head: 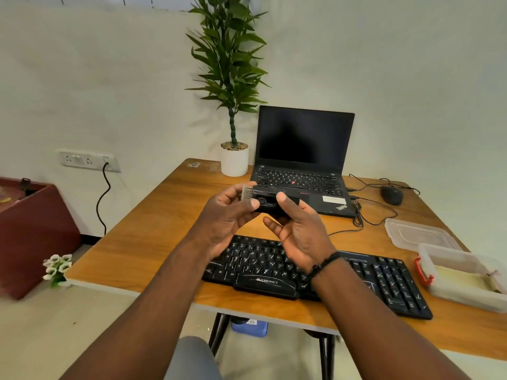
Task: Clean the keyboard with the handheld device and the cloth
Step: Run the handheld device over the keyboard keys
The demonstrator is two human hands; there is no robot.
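A small black handheld device (267, 200) with a pale brush head on its left end is held above the desk, in front of the laptop. My left hand (226, 218) grips its brush end and my right hand (299, 229) holds its right part, thumb on top. Below my hands a black Zebronics keyboard (384, 281) lies flat near the desk's front edge. A pale cloth seems to lie in the open plastic box (463, 278) at the right.
An open black laptop (301, 160) stands at the back of the wooden desk (153, 231), with a potted plant (234, 160) to its left and a wired mouse (391, 195) to its right. The box's clear lid (419, 234) lies behind the box. Cables trail between laptop and keyboard.
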